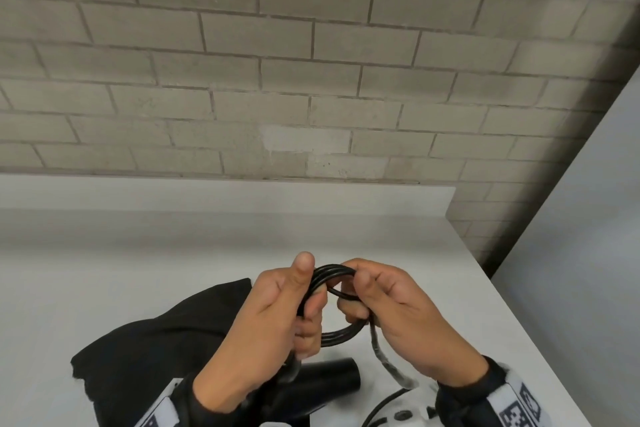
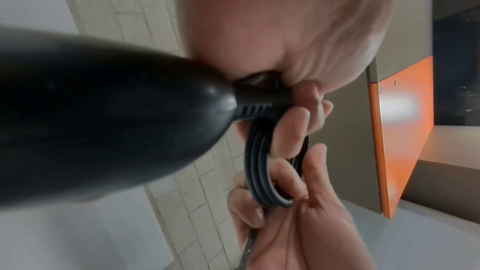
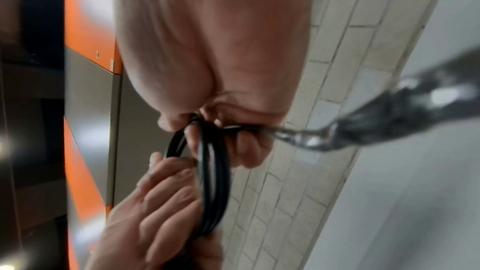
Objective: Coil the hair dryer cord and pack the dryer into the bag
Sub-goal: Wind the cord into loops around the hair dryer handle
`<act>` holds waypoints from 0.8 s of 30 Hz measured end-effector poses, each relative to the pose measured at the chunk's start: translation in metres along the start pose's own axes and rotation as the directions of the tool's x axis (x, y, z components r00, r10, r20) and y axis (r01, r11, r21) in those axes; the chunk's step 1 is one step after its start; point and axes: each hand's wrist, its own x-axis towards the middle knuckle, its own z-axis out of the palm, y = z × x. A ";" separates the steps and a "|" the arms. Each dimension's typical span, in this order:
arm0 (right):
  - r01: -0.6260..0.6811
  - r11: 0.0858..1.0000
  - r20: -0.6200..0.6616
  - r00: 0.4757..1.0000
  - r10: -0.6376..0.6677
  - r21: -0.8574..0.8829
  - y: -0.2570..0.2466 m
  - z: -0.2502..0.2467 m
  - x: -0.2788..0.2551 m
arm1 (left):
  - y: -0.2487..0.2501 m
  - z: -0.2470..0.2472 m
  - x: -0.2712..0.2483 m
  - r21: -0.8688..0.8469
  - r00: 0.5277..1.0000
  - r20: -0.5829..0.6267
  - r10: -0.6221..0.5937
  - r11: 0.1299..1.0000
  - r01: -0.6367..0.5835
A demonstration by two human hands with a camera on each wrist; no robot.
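Both hands hold the black cord, wound into a small coil [image 1: 337, 334], above the white table [image 1: 138, 253]. My left hand [image 1: 308, 295] grips the coil's left side, thumb up. My right hand [image 1: 353, 295] pinches its right side along with a fuzzy grey strap [image 1: 384, 360] that hangs toward my wrist. The black hair dryer [image 1: 329, 376] shows below my left hand. In the left wrist view its handle [image 2: 103, 114] fills the left, joined to the coil [image 2: 259, 171]. The right wrist view shows the coil [image 3: 213, 182] and the blurred strap [image 3: 389, 118]. The black bag [image 1: 156, 350] lies left of the hands.
A brick wall [image 1: 311, 62] stands behind the table, whose right edge [image 1: 519, 340] runs diagonally near my right wrist. A white object [image 1: 405, 418] with a thin black cable sits at the bottom edge. Orange and grey panels [image 2: 400, 130] show in the wrist views.
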 end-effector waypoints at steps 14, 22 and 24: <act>0.134 0.981 -0.415 0.892 -0.182 -0.142 0.007 0.028 -0.003 | -0.008 -0.013 0.000 0.152 0.994 -0.012 0.112 0.982 -0.109; 0.141 0.982 -0.442 0.878 -0.182 -0.124 0.011 0.030 0.000 | -0.017 -0.017 -0.006 0.154 0.981 0.036 0.191 0.969 -0.194; 0.129 0.987 -0.414 0.896 -0.159 -0.100 0.010 0.032 0.001 | -0.020 -0.012 -0.007 0.181 0.973 -0.053 0.224 0.961 -0.211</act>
